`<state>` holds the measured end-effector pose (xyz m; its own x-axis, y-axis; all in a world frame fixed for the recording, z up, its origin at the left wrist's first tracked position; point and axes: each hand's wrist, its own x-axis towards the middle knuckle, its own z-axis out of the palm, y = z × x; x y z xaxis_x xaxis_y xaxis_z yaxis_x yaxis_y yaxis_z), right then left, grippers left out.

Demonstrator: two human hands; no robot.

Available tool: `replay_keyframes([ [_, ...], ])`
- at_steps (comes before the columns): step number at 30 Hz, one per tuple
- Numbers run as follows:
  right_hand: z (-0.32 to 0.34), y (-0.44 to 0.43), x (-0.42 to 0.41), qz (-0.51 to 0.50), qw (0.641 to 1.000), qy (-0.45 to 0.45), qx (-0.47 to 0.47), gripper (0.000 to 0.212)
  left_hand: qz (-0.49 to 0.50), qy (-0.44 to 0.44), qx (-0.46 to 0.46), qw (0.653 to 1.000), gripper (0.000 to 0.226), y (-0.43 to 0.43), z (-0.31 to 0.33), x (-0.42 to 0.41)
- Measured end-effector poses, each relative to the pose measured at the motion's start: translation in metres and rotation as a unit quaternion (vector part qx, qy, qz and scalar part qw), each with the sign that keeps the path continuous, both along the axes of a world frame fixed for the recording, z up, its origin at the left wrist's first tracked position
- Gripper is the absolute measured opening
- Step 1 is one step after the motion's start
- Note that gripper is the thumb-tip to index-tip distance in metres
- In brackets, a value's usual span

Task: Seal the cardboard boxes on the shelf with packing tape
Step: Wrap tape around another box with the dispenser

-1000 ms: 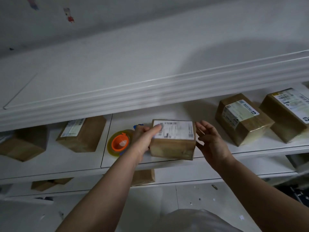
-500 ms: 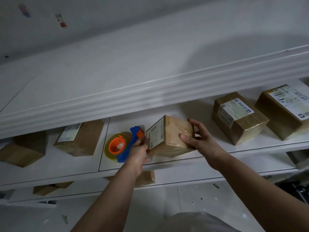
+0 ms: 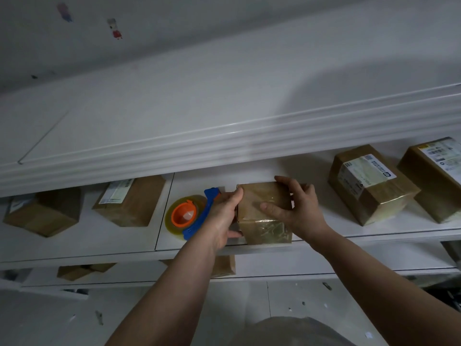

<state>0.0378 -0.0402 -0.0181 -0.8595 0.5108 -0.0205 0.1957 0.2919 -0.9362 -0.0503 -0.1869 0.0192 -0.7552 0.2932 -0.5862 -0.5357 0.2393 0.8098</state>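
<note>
A small cardboard box (image 3: 264, 216) stands near the front of the white shelf (image 3: 99, 250), its plain taped face turned up. My left hand (image 3: 223, 217) holds its left side, fingers along that face and thumb at the lower front. My right hand (image 3: 299, 211) grips it from the right, thumb lying across the top and fingers over the far edge. Just left of my left hand lies the tape dispenser (image 3: 180, 216): a yellowish roll with an orange core and a blue handle. Nobody holds it.
Two labelled boxes (image 3: 369, 186) (image 3: 434, 176) sit on the same shelf to the right, two more (image 3: 129, 198) (image 3: 42, 213) to the left. The upper shelf's moulded front edge (image 3: 224, 146) overhangs close above. Further boxes (image 3: 82, 270) lie on the lower shelf.
The small box has been rolled over: its white label, first on top, then on the left, is now out of sight. Both hands shifted their hold with it.
</note>
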Motion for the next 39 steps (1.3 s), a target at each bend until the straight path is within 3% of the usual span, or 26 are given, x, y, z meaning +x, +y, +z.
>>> replay_keyframes([
  [7, -0.007, 0.002, -0.015, -0.026, 0.999, 0.020, -0.030, 0.065, -0.101, -0.014, 0.062, 0.993, 0.022, -0.011, 0.004, -0.004],
  [10, -0.003, 0.004, -0.023, -0.020, 1.000, 0.016, -0.010, 0.058, -0.132, -0.031, 0.070, 0.988, 0.040, -0.016, 0.000, -0.014],
  [12, 0.004, 0.006, -0.029, -0.011, 1.000, 0.009, 0.014, 0.057, -0.095, -0.019, 0.060, 0.993, 0.059, -0.021, -0.005, -0.031],
  [14, 0.012, 0.009, -0.033, 0.006, 0.999, -0.004, 0.048, 0.055, 0.017, 0.103, -0.048, 0.993, 0.048, -0.027, -0.010, -0.052],
  [15, 0.015, 0.010, -0.034, 0.016, 0.997, -0.012, 0.074, 0.051, 0.024, 0.202, -0.184, 0.962, 0.044, -0.032, -0.015, -0.065],
  [17, 0.018, 0.013, -0.034, 0.041, 0.992, -0.027, 0.114, 0.045, -0.102, 0.303, -0.445, 0.837, 0.050, -0.042, -0.024, -0.078],
  [18, 0.019, 0.015, -0.034, 0.057, 0.991, -0.034, 0.118, 0.044, -0.163, 0.298, -0.510, 0.791, 0.055, -0.046, -0.028, -0.079],
  [20, 0.021, 0.017, -0.035, 0.077, 0.990, -0.043, 0.107, 0.047, -0.228, 0.260, -0.552, 0.758, 0.067, -0.051, -0.036, -0.076],
  [24, 0.031, 0.010, -0.032, -0.001, 0.991, -0.008, 0.137, 0.043, -0.202, 0.278, -0.541, 0.768, 0.071, -0.059, -0.045, -0.074],
  [29, 0.035, -0.028, -0.010, -0.116, 0.969, 0.116, 0.187, 0.024, -0.238, 0.319, -0.501, 0.769, 0.057, -0.075, -0.052, -0.063],
  [33, 0.035, -0.060, 0.005, -0.158, 0.946, 0.116, 0.259, 0.023, -0.235, 0.353, -0.421, 0.801, 0.055, -0.112, -0.036, -0.066],
  [34, 0.032, -0.070, 0.006, -0.171, 0.944, 0.086, 0.270, 0.028, -0.234, 0.354, -0.411, 0.807, 0.056, -0.123, -0.033, -0.067],
  [35, 0.028, -0.080, 0.004, -0.189, 0.943, 0.038, 0.270, 0.049, -0.231, 0.351, -0.402, 0.814, 0.058, -0.134, -0.030, -0.068],
  [37, 0.023, -0.095, -0.003, -0.214, 0.955, -0.075, 0.192, 0.112, -0.220, 0.341, -0.379, 0.832, 0.060, -0.153, -0.027, -0.069],
  [39, 0.019, -0.095, -0.015, -0.219, 0.962, -0.127, 0.105, 0.147, -0.205, 0.330, -0.341, 0.856, 0.063, -0.165, -0.025, -0.069],
])
